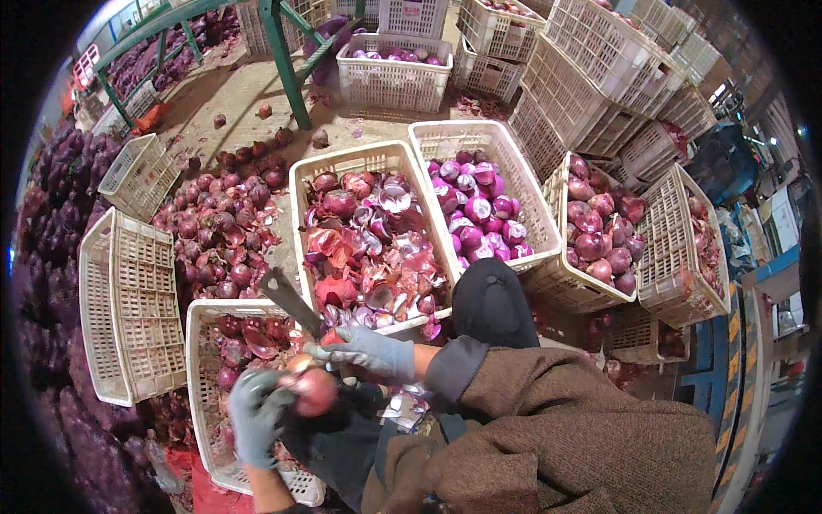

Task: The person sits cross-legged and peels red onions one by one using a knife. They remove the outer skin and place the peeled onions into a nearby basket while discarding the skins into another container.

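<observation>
In a grey glove, my left hand point(260, 411) grips a red onion point(314, 390), which is blurred and still has reddish skin on it. My gloved right hand point(372, 350) is closed around a knife, whose broad dark blade point(290, 302) points up and left. Between the hands the gap is small, and the knife's handle is hidden by my fingers. Below them a white plastic crate point(209, 443) holds unpeeled red onions point(241, 350). Just ahead, another crate point(300, 212) is filled with onion skins point(392, 270) and a few onions.
Peeled purple onions point(478, 205) lie in a crate point(546, 238) ahead. Loose onions point(218, 218) are heaped on the floor at left, beside a tipped crate point(128, 308). Crates of onions point(597, 238) stand at right. Stacked crates point(584, 83) and a green metal frame point(289, 70) rise behind.
</observation>
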Demonstrator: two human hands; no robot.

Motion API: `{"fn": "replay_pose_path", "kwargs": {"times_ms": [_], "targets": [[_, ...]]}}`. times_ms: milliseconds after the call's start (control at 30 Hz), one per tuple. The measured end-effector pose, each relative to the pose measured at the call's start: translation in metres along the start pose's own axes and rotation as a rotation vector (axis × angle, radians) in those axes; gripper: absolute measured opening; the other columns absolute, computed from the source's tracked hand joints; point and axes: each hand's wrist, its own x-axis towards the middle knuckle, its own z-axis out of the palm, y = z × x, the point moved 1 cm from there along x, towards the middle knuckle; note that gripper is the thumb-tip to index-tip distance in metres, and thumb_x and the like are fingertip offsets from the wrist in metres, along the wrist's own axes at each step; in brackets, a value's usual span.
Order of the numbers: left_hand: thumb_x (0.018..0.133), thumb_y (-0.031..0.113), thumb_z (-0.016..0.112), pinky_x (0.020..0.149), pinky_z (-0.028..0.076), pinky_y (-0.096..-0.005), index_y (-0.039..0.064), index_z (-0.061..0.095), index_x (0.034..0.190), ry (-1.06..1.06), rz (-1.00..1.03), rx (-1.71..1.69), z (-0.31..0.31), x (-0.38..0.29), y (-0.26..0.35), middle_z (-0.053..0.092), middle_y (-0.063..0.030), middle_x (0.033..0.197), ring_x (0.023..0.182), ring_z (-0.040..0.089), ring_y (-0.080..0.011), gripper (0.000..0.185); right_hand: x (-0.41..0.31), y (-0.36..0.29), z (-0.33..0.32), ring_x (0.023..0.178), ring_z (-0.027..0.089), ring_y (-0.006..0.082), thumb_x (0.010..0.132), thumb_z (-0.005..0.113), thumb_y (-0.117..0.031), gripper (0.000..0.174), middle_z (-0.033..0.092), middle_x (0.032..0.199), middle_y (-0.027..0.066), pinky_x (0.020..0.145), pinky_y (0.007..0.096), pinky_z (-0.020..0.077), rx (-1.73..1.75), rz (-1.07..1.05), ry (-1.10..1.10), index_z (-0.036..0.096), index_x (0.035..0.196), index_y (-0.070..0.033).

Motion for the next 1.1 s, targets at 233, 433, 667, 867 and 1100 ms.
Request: {"fn": "replay_pose_path", "kwargs": {"times_ms": [233,433,667,867,1100], "targets": [[0.089,0.002,0.063,0.090,0.049,-0.0292,-0.004,0.055,0.125,0.460,-0.240,-0.596,0.131,0.034,0.015,0.061,-0.0112,0.120,0.108,0.058,-0.0180,0.037,-0.031,0.048,-0.035,0.055,0.064,0.0189,0.085,0.070,-0.042,0.039,0.066,0.084,0.0056,0.041,0.0350,0.0503,0.517,0.177,0.203,0.061,0.112,-0.014],[0.083,0.009,0.069,0.098,0.041,-0.0277,-0.002,0.039,0.141,0.285,-0.483,-0.759,0.164,-0.003,0.009,0.051,-0.0073,0.125,0.112,0.051,-0.0149,0.066,-0.015,0.079,-0.064,0.059,0.065,0.0205,0.092,0.063,-0.034,0.036,0.065,0.088,0.0066,0.052,0.0337,0.0561,0.829,0.163,0.090,0.054,0.120,-0.013],[0.073,0.010,0.081,0.078,0.051,-0.0268,-0.004,0.041,0.135,0.332,-0.695,-0.443,0.182,0.002,-0.041,0.055,-0.0101,0.112,0.091,0.060,-0.0165,0.075,0.002,0.082,-0.081,0.080,0.063,0.0234,0.089,0.066,-0.022,0.025,0.064,0.091,0.0111,0.069,0.0351,0.0497,-0.288,-0.193,0.364,0.059,0.109,-0.008],[0.065,0.031,0.087,0.079,0.051,-0.0364,-0.006,0.043,0.132,0.182,-0.697,0.146,0.201,0.012,-0.075,0.059,-0.0183,0.108,0.093,0.063,-0.0282,0.088,-0.019,0.059,-0.094,0.087,0.065,0.0332,0.088,0.064,-0.033,0.037,0.066,0.098,0.0169,0.079,0.0410,0.0492,-0.947,-0.092,0.359,0.063,0.113,-0.006],[0.061,0.056,0.083,0.090,0.047,-0.0462,-0.004,0.039,0.134,0.061,-0.744,0.164,0.205,0.012,-0.082,0.053,-0.0284,0.119,0.109,0.055,-0.0426,0.105,-0.016,0.073,-0.106,0.091,0.062,0.0375,0.086,0.061,-0.035,0.037,0.063,0.101,0.0193,0.079,0.0463,0.0479,-1.179,0.083,0.202,0.061,0.110,-0.007]]}}
